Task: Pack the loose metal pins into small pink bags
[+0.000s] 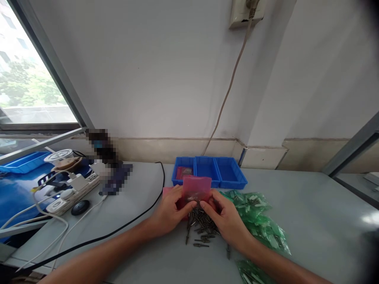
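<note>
Between my two hands a pink plastic bag (197, 187) is held upright, with small dark pieces showing at its bottom. My left hand (171, 209) pinches its left side, thumb in front. On the right side my right hand (223, 213) grips it the same way, the two thumbs nearly meeting. Beneath lies a pile of dark metal pins (204, 223) on the grey table. More pink plastic shows behind my left hand. Just behind the hands stands a blue tray (231, 173) with three compartments; its left one contains a pink bag (184, 172).
Green bags of parts (260, 221) lie right of the pins and near my right forearm. A black cable (130, 219) crosses the left side. Farther left are a power strip (74, 193), a black mouse (80, 207) and a pixelated object. Behind the table rises a wall.
</note>
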Available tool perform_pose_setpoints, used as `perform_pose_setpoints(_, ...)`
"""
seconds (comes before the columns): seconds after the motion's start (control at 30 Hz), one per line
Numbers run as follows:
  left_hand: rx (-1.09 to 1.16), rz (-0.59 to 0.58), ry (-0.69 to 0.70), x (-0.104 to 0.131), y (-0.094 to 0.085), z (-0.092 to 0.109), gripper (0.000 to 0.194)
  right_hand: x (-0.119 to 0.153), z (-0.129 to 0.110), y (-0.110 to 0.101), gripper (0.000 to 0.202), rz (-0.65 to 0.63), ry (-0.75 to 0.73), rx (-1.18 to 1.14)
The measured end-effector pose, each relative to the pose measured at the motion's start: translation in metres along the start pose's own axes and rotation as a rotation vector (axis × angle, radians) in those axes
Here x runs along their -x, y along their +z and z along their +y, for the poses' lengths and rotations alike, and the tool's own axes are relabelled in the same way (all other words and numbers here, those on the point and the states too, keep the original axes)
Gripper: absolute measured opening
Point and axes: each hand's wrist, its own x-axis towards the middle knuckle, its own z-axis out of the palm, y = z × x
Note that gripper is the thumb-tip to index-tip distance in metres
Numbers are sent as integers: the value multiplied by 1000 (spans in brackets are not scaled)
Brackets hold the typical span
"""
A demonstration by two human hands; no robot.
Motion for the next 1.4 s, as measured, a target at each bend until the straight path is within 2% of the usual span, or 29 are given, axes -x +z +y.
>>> perform_pose_setpoints(0.7, -14, -11, 35, 1, 0, -1, 31, 1, 2, 1, 22, -26, -22, 27)
perform_pose_setpoints(0.93, -37, 1, 23, 1, 0, 0, 24, 1, 3, 2, 26, -53, -4, 18)
perform_pose_setpoints(1.1, -32, 11, 44, 1, 0, 0, 30, 1, 3, 2, 29, -34, 1, -15)
perform_pose_setpoints(1.27, -16, 16, 40, 2, 2, -3, 21, 2, 4, 3, 26, -42, 2, -17)
perform_pose_setpoints(1.4, 1, 3, 25, 2, 3, -6, 22, 2, 6, 3, 25, -47, 9, 1)
